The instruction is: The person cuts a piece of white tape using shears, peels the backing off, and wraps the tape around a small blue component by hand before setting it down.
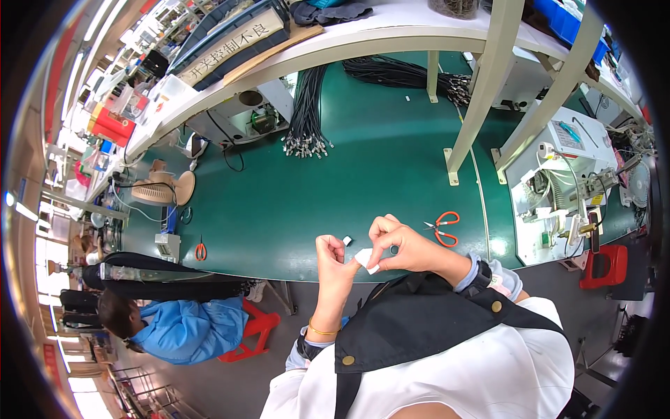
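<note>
Just past the table's near edge, my two hands meet at a small white piece (365, 260), soft like tape or cloth. My right hand (406, 246) pinches it between thumb and fingertips; a dark round ring or spot shows at those fingers. My left hand (335, 264) has its fingers curled in, with the thumb stretched sideways against the white piece, whose end seems to cover the thumb tip. Whether it wraps the thumb, I cannot tell. A small white block (347, 241) with a dark side lies on the green table (279, 202) beside my left fingers.
Orange-handled scissors (444, 229) lie right of my hands, a second orange-handled pair (201, 250) to the left. Bundles of black cables (303, 112) lie at the back under a white shelf (391, 31). A machine (572, 160) stands right, a fan (164, 187) left. Someone in blue (188, 328) sits at left.
</note>
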Available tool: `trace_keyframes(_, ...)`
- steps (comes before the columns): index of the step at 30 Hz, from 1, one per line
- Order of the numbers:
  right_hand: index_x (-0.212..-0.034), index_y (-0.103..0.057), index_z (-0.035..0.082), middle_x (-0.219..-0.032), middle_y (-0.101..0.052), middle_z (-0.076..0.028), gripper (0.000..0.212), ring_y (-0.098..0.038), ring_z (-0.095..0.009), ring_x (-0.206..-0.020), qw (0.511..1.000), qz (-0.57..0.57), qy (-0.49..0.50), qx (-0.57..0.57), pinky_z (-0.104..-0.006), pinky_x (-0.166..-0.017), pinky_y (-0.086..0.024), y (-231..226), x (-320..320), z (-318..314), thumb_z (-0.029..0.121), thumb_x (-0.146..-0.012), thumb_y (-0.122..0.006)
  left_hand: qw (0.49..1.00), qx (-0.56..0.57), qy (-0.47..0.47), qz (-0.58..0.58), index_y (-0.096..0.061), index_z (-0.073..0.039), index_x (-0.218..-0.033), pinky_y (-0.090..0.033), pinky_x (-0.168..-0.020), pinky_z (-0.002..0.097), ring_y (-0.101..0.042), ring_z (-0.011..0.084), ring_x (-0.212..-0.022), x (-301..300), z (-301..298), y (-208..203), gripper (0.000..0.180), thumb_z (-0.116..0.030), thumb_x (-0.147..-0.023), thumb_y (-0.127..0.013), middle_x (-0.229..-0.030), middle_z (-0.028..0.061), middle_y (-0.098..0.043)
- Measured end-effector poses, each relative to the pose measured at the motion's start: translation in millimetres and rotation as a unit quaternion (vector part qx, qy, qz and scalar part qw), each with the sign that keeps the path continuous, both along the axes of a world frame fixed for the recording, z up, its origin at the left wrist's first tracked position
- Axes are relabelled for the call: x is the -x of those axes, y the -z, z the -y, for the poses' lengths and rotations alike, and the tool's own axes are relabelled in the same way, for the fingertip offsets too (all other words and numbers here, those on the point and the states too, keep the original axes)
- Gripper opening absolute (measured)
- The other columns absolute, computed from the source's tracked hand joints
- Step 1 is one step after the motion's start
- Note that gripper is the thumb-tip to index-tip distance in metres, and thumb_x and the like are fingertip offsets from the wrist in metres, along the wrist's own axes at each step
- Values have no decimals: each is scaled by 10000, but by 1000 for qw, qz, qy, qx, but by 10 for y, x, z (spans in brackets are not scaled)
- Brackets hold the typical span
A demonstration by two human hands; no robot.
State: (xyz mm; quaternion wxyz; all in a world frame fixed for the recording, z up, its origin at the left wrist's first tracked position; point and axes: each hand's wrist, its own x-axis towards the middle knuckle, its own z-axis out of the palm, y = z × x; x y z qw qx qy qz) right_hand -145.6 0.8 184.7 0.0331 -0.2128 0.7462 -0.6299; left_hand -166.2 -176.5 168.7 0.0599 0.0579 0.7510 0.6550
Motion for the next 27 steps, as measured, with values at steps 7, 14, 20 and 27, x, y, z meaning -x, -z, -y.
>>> trace_keyframes(7,-732,-682,158,-834,-496,14,149,-452,-171,-859,992,-120,35,-30,-293,-785,-360,79,39,8,94,-613,-744,962,-201,49,178,-358,-113,-856,-294,-565,189,-318,54,-653,-31,-8,14,369,34,-701,-659,-746,-18,-352)
trace_keyframes(14,-893,-677,136,-970,-578,-15,156,-502,-189,-959,983,-94,72,-142,-302,-841,-384,365,-2,28,99,-744,-654,981,-155,-55,105,-377,-102,-881,-329,-579,222,-371,84,-667,-12,-34,-4,344,-70,-737,-688,-776,2,-398)
trace_keyframes(20,-1231,-449,25,-1122,-565,-87,350,-450,-211,-1147,841,339,13,421,-318,-920,-380,280,-77,325,180,-918,-434,909,244,-140,-308,-387,-85,-942,-346,-589,242,-398,119,-679,-26,-107,248,383,-191,-756,-705,-873,32,-425)
trace_keyframes(27,-1360,-282,120,-1327,-385,-117,495,-358,-246,-1243,821,334,-66,459,-490,-1051,-200,476,-68,318,273,-917,-438,938,-164,22,306,-365,-108,-1105,-353,-782,349,-409,222,-865,-210,-308,513,503,-415,-800,-620,-1036,88,-397)
